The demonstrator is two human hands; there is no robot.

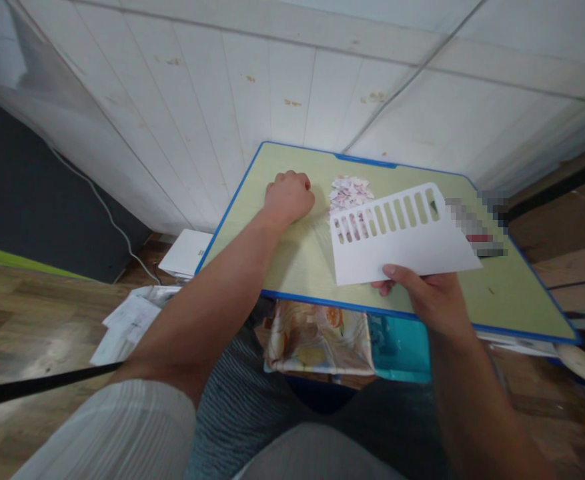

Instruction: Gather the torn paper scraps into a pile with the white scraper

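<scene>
In the head view no brand, label or writing can be read; a blurred patch sits near the right edge of the table [292, 267]. The table is a small yellow-green one with a blue rim, standing against a white wall [222, 80].

The right hand [429, 297] is over the near edge of the table, thumb on top and fingers beneath, pinching the lower edge of a white card [402, 250]. The card has a row of slots cut along its upper edge and is held tilted above the table.

Beyond the card, toward the far edge, lies a heap of paper bits [349, 192], partly seen through the slots.

The left hand [288, 195] is closed into a fist, resting on the table just left of the heap.
</scene>
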